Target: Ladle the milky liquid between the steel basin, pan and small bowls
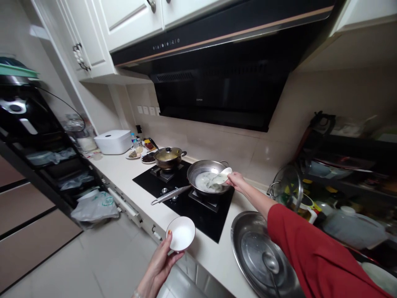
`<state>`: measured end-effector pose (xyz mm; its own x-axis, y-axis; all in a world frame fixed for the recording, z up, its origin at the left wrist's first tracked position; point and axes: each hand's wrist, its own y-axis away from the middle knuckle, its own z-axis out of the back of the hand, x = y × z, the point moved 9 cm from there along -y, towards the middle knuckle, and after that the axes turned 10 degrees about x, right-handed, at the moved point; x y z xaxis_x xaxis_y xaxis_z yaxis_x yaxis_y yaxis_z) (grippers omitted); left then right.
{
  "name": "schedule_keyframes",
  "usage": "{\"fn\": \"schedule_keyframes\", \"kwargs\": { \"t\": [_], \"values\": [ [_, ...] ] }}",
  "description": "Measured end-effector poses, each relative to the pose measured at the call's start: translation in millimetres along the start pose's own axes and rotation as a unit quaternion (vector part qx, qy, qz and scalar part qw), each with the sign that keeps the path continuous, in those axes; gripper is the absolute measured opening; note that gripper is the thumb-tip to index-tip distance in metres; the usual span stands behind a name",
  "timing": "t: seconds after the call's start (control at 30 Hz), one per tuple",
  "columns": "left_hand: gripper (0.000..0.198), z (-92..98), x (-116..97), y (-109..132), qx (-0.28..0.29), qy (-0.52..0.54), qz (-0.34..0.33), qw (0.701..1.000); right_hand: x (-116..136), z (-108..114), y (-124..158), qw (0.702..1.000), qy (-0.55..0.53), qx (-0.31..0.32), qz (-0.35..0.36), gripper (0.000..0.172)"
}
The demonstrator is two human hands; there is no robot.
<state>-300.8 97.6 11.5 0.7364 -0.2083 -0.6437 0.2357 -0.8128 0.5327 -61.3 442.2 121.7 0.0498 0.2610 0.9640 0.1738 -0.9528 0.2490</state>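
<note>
My left hand (159, 265) grips a small white bowl (181, 233) by its rim, low over the counter's front edge. My right hand (236, 180), in a red sleeve, reaches to a steel frying pan (198, 171) on the black cooktop (186, 203) and holds a white spoon (223, 174) tipped over the pan. Pale liquid lies in the pan's bottom. The pan's long handle (169, 195) points toward the front left.
A lidded pot (169, 157) sits on the rear burner. A large steel tray (260, 252) with a ladle lies on the counter at right. A glass lid (287, 186) and cluttered rack stand far right. Plates and a white box (113, 141) sit at the back left.
</note>
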Motion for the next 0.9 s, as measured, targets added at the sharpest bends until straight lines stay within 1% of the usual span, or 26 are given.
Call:
{"fn": "schedule_keyframes", "kwargs": {
  "t": [0.07, 0.17, 0.23, 0.33, 0.4, 0.47, 0.57, 0.63, 0.7, 0.77, 0.83, 0.9],
  "values": [
    [0.050, 0.0, -0.1, 0.9, 0.000, 0.001, 0.001, 1.000, 12.4, -0.4, -7.0, 0.998, 0.060, -0.002, 0.031, 0.042],
    [0.054, 0.8, 0.7, 1.5, -0.006, 0.006, 0.003, 1.000, 29.3, -7.6, -10.1, 0.986, 0.146, 0.020, 0.084, 0.056],
    [0.055, 1.5, 1.8, 1.2, -0.013, 0.007, 0.007, 1.000, 36.5, -15.6, -6.9, 0.974, 0.191, 0.041, 0.117, 0.063],
    [0.056, 0.1, 4.9, -1.4, -0.005, 0.005, 0.015, 1.000, 38.1, -29.2, 3.6, 0.960, 0.226, 0.073, 0.151, 0.067],
    [0.056, -0.9, 7.2, -4.6, 0.005, 0.002, 0.018, 1.000, 35.3, -36.5, 11.8, 0.957, 0.225, 0.085, 0.160, 0.067],
    [0.055, -1.2, 8.8, -8.9, 0.013, -0.004, 0.019, 1.000, 33.4, -40.7, 18.9, 0.961, 0.209, 0.083, 0.162, 0.066],
    [0.052, -2.0, 8.6, -16.7, 0.012, -0.007, 0.017, 1.000, 31.8, -33.8, 25.7, 0.983, 0.125, 0.032, 0.134, 0.063],
    [0.049, -6.7, 8.0, -21.9, 0.012, 0.002, 0.025, 1.000, 28.3, -22.0, 31.1, 0.994, 0.045, -0.013, 0.097, 0.055],
    [0.046, -19.1, 8.1, -26.9, 0.027, 0.010, 0.045, 0.999, 22.7, -8.4, 40.8, 0.997, -0.027, -0.040, 0.058, 0.042],
    [0.043, -36.8, 9.6, -30.9, 0.042, 0.003, 0.076, 0.996, 15.9, 7.4, 57.1, 0.994, -0.091, -0.047, 0.025, 0.029],
    [0.040, -60.8, 6.6, -34.7, 0.061, -0.012, 0.073, 0.995, 9.8, 25.8, 81.7, 0.987, -0.151, -0.044, -0.002, 0.018],
    [0.037, -92.9, 7.6, -36.3, 0.100, -0.028, 0.077, 0.992, 7.3, 47.7, 113.9, 0.978, -0.202, -0.039, -0.015, 0.011]
  ]
}}
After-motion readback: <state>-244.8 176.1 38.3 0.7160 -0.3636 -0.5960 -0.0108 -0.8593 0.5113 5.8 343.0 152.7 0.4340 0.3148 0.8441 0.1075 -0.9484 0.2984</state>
